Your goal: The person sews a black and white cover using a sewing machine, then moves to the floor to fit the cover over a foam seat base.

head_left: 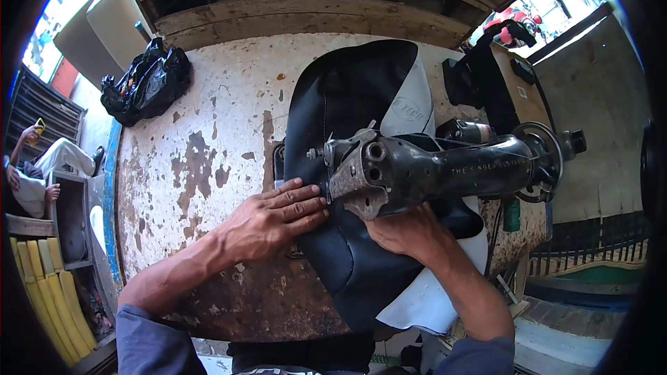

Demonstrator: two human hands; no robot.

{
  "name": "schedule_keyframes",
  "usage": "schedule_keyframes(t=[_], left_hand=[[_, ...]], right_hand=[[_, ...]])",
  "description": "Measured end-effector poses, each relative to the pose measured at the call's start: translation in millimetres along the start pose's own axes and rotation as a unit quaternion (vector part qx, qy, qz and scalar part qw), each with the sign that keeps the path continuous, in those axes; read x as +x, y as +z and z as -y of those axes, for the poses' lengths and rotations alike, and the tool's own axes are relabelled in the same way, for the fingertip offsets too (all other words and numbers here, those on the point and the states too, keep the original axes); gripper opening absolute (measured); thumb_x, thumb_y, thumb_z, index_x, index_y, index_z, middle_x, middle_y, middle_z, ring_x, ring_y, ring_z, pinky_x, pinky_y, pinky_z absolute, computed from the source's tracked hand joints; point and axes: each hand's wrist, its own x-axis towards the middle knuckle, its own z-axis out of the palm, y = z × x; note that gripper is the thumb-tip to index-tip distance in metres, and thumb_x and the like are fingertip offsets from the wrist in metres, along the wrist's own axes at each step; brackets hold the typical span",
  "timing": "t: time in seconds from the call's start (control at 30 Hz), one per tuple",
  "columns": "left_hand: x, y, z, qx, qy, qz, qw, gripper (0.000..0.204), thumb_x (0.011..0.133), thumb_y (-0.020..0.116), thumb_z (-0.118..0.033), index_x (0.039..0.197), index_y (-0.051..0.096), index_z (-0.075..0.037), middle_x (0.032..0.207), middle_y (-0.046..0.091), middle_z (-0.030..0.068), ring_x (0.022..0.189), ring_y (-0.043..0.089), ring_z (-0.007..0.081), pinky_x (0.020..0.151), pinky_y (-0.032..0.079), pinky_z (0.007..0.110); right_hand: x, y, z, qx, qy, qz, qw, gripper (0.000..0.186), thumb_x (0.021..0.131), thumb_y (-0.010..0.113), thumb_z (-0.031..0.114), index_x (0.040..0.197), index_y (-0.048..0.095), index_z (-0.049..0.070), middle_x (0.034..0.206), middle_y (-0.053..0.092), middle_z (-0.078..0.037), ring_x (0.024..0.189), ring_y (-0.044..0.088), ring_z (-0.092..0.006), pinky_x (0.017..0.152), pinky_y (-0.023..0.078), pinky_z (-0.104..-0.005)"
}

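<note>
Sheet (310, 114), lettered sewing machine (434, 170), print (408, 112) unclear

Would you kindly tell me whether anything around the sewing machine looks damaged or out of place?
Yes, the worktop looks damaged: its white coating seems worn away in dark patches left of the sewing machine and along the front edge.
</note>
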Motion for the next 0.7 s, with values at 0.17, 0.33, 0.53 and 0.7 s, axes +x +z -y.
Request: schedule_keyframes(t=[0.17, 0.33, 0.53, 0.7], left_hand=[[4.7, -4.8, 8.8, -0.015, 0.000, 0.009, 1.000, 0.059, 0.080, 0.066, -0.007, 0.139, 0.069, -0.010, 0.150, 0.064, 0.0114, 0.146, 0.055, 0.0286, 0.128, 0.039, 0.047], [7.8, -3.9, 19.7, -0.020, 0.008, -0.002, 1.000, 0.061, 0.077, 0.067, -0.006, 0.138, 0.069, -0.010, 0.148, 0.065, 0.0102, 0.145, 0.055, 0.0287, 0.127, 0.039, 0.047], [6.3, -2.4, -11.7, 0.035, 0.035, -0.076, 0.996, 0.054, 0.073, 0.072, -0.013, 0.127, 0.074, -0.010, 0.137, 0.072, 0.0085, 0.135, 0.064, 0.0286, 0.120, 0.045, 0.050], [17.0, -0.3, -22.2, -0.001, 0.068, 0.000, 0.998, 0.061, 0.070, 0.075, -0.021, 0.130, 0.072, -0.009, 0.141, 0.069, 0.0081, 0.135, 0.063, 0.0275, 0.123, 0.040, 0.050]], right_hand=[[-2.4, 9.3, -6.2, 0.067, 0.051, 0.065, 0.994, 0.049, 0.092, 0.067, 0.012, 0.141, 0.066, 0.015, 0.146, 0.063, -0.012, 0.144, 0.051, -0.0337, 0.126, 0.034, -0.0502], [4.0, 19.3, -11.7, 0.145, 0.067, 0.056, 0.986, 0.044, 0.095, 0.066, 0.013, 0.139, 0.067, 0.012, 0.144, 0.065, -0.012, 0.142, 0.054, -0.0340, 0.124, 0.037, -0.0482], [11.6, -30.6, 26.8, 0.184, 0.100, 0.140, 0.968, 0.032, 0.098, 0.065, 0.019, 0.128, 0.068, 0.007, 0.121, 0.074, -0.018, 0.119, 0.068, -0.0374, 0.107, 0.050, -0.0518], [-14.4, -20.7, 40.8, 0.072, 0.109, 0.113, 0.985, 0.056, 0.105, 0.061, 0.036, 0.154, 0.051, 0.011, 0.148, 0.061, -0.014, 0.140, 0.054, -0.0341, 0.117, 0.035, -0.0666]])
